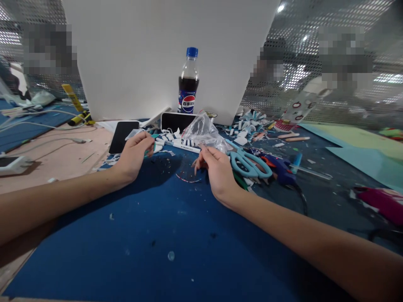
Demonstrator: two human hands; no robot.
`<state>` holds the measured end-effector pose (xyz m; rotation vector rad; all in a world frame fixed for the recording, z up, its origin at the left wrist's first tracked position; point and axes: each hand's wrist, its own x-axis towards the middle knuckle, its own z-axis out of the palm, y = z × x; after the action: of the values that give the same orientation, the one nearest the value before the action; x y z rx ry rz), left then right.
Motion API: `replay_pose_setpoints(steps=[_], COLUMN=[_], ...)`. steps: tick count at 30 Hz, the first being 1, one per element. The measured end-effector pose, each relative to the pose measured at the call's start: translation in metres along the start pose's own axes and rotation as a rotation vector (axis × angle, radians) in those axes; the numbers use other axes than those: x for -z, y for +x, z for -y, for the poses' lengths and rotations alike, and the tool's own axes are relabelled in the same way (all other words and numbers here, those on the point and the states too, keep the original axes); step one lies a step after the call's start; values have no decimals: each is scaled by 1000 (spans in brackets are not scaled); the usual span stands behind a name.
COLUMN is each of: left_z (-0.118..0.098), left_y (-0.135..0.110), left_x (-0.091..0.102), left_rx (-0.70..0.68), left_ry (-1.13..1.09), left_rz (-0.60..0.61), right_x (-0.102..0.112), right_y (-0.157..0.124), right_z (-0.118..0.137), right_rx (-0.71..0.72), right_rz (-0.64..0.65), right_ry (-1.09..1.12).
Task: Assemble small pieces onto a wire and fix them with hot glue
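Observation:
My left hand [136,152] rests on the blue mat [157,235], fingers curled round a small teal tool [151,147] whose shape I cannot make out fully. My right hand [215,167] pinches the lower edge of a crumpled clear plastic bag [203,132] lying just beyond it. Under the right fingers a thin clear round piece [189,175] with a reddish rim lies on the mat. Teal-handled scissors [248,162] lie just right of my right hand. White paper scraps [170,138] lie between the hands.
A cola bottle [188,82] stands against a white board [163,54] at the back. Two dark phones [122,136] [176,121] lie near it. A glue gun [283,170], pencils [294,137], scraps and coloured sheets [362,147] fill the right side. Cables [47,126] run at left.

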<state>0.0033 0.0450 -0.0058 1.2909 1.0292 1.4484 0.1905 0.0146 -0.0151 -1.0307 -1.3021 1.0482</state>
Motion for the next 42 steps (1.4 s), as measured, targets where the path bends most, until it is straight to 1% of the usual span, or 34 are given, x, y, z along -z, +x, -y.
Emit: replay_pose_setpoints(steps=[4, 13, 19, 22, 31, 33, 35, 36, 37, 38, 39, 40, 41, 42], left_z=[-1, -2, 0, -1, -1, 0, 1, 1, 0, -2, -5, -9, -13, -18], left_y=[3, 4, 4, 4, 2, 3, 4, 3, 1, -3, -9, -17, -26, -35], left_x=[1, 0, 1, 1, 1, 1, 3, 4, 6, 7, 8, 9, 8, 7], left_rx=[73, 132, 131, 125, 91, 92, 74, 36, -31, -128, -265, -421, -598, -802], left_ry=[-59, -94, -92, -89, -66, -65, -45, -7, 63, 149, 285, 419, 529, 603], left_rz=[-39, -51, -52, -23, 37, 16, -46, -83, -115, -120, -75, 26, 248, 575], right_x=[0, -2, -1, -1, -2, -2, -2, -2, -3, -3, -3, -3, -3, -3], right_y=[-2, -3, -4, -4, -8, -10, -11, -11, -11, -11, -11, -11, -11, -10], right_z=[2, 9, 8, 9, 13, 14, 16, 17, 17, 18, 18, 18, 18, 17], right_rx=[2, 33, 33, 37, 130, 151, 170, 182, 194, 203, 210, 215, 220, 222], right_rz=[-1, 13, 13, 15, 43, 38, 28, 20, 9, -2, -12, -23, -33, -39], right_ry=[-10, -64, -71, -84, -145, -160, -174, -180, -185, -189, -193, -197, -202, -207])
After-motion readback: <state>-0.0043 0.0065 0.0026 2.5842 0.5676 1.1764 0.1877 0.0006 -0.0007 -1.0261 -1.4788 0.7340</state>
